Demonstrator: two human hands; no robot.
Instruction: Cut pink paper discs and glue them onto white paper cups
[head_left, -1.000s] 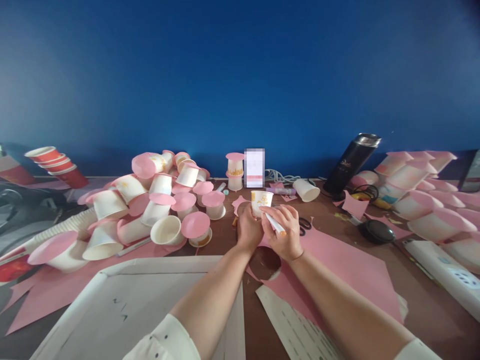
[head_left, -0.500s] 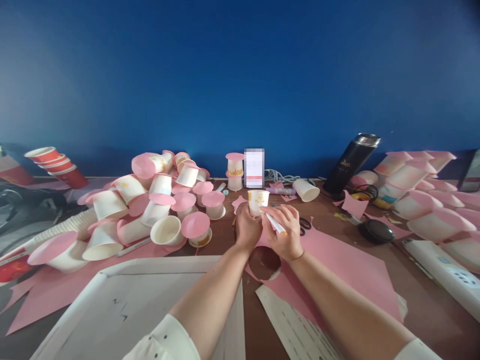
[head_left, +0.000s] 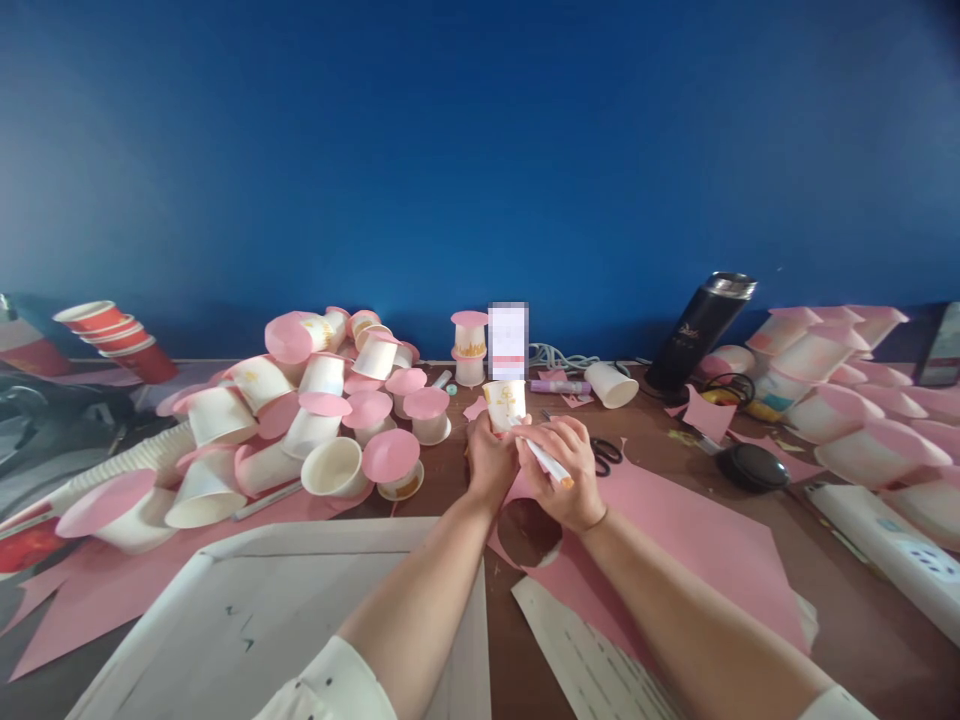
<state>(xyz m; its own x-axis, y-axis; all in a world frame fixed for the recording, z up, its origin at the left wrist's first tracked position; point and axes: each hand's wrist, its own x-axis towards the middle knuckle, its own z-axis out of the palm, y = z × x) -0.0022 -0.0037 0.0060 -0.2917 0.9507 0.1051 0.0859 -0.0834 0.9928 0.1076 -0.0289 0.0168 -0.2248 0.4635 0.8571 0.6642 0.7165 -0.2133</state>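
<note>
My left hand (head_left: 491, 462) is closed around the lower part of a small white paper cup (head_left: 505, 402) with yellow print. The cup leans a little to the left, its rim up. In my right hand (head_left: 564, 470) is a slim white pen-like tube (head_left: 546, 460) with an orange end towards me; its far tip meets the side of the cup. I cannot tell exactly what kind of tube it is. Both hands are over a sheet of pink paper (head_left: 697, 540) with a round hole cut in it. Black-handled scissors (head_left: 606, 456) lie just beyond my right hand.
Many paper cups with pink discs (head_left: 390, 456) crowd the left side, and more cups (head_left: 862, 400) are piled at right. A stack of two cups (head_left: 470, 345) stands near a blurred screen (head_left: 508, 340). A black flask (head_left: 701, 330), a mouse (head_left: 752, 466) and a power strip (head_left: 892, 545) are on the right.
The cup has shifted slightly left and now tilts more to the left. My right hand has followed a little to the left with the white tube, its tip still at the cup.
</note>
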